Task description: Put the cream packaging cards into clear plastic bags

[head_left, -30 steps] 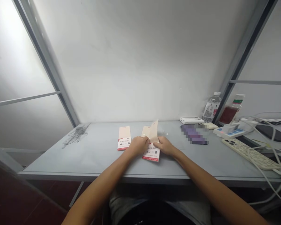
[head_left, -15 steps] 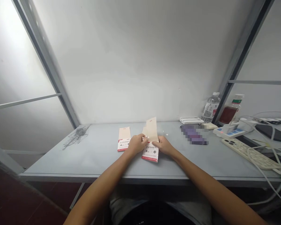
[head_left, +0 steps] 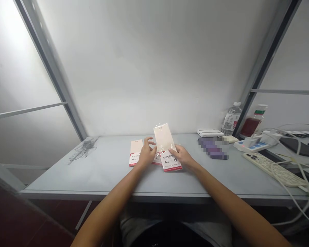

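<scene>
My right hand (head_left: 183, 157) grips a flat pink and red packet in clear wrap (head_left: 167, 145), raised and tilted above the grey table (head_left: 105, 175). The fingers of my left hand (head_left: 145, 155) are spread apart beside the packet's left edge, touching or nearly touching it. A second, like packet (head_left: 136, 151) lies flat on the table just left of my left hand. A sliver of another packet (head_left: 156, 162) shows under the raised one.
At the right stand a white flat box (head_left: 210, 132), a blurred purple item (head_left: 213, 147), two bottles (head_left: 231, 119), a power strip (head_left: 249, 144), a patterned phone case (head_left: 270, 164) and white cables. A crumpled clear wrapper (head_left: 83, 147) lies at the far left.
The packet in my hands has been lifted and turned face up. My left hand has let go and opened its fingers. My right hand keeps hold.
</scene>
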### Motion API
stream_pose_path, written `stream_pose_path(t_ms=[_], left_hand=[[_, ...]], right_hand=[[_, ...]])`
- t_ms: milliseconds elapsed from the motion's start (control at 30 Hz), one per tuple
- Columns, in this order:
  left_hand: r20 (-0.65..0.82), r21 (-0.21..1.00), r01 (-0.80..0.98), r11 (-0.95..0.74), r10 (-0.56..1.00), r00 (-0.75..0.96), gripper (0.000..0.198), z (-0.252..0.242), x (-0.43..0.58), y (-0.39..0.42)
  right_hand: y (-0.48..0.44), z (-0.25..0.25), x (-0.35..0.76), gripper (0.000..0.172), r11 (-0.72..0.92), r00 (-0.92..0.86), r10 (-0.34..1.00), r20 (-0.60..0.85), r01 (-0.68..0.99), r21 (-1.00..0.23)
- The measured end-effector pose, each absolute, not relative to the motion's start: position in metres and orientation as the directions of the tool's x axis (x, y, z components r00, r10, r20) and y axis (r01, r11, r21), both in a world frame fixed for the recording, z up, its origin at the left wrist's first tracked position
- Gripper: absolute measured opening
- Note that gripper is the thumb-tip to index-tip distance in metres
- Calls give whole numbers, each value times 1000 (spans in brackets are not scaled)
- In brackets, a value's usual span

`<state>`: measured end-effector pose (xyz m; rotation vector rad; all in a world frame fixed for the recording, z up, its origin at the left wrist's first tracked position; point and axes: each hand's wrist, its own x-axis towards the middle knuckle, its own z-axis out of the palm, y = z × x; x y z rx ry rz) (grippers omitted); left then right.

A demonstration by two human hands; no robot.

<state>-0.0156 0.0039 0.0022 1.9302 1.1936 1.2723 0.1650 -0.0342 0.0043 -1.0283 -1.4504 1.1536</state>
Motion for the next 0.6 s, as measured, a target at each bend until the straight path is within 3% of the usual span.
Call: stream_pose_path(t_ms=[133, 400, 600], left_hand=[[413, 829, 312, -465, 884, 220, 23, 5, -15, 2], [334, 907, 130, -401, 871, 360, 34, 8, -14, 1], [321, 918, 104, -382, 872, 369, 35, 8, -14, 1]], right_hand=[[-33, 4, 164, 42, 229, -162, 960, 227, -8, -973], [-29, 0, 164, 41, 257, -172, 949, 263, -59, -965], [-30, 1, 163, 42, 255, -168, 952, 256, -27, -966]])
